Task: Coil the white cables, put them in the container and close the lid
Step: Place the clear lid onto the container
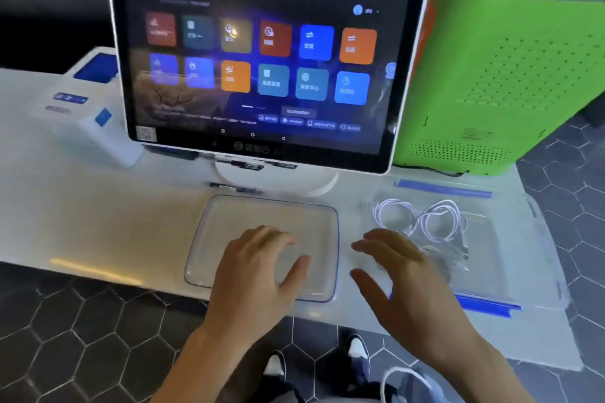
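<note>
Head camera view, looking down at a long white desk [98,226] whose near edge runs just in front of the person's body.

A clear, flat rectangular plastic lid with a thin blue rim [314,226] lies on the desk in the centre, its near edge almost at the desk's front edge. The left hand [258,268] is over the lid's near half, fingers spread and thumb out to the right; whether the palm touches the plastic cannot be told. It holds nothing.

Just right of the lid sits a clear, shallow rectangular plastic container with blue clip strips on its far and near sides [491,301]. Its near blue strip lies close to the desk's front edge. Inside, toward the far left part, rest the white cables, coiled into loose loops [425,219]. The right hand [402,268] hovers over the container's left edge, fingers spread and empty, in the gap between lid and container.

Behind the lid stands a white-framed touchscreen monitor on a round white stand [265,52], close to the lid's far edge. A bright green perforated machine [497,75] stands just behind the container. To the left of the lid the desk is bare. A white device with blue labels [88,127] sits at far left.

Below the desk edge is dark hexagon-tiled floor [82,337].
</note>
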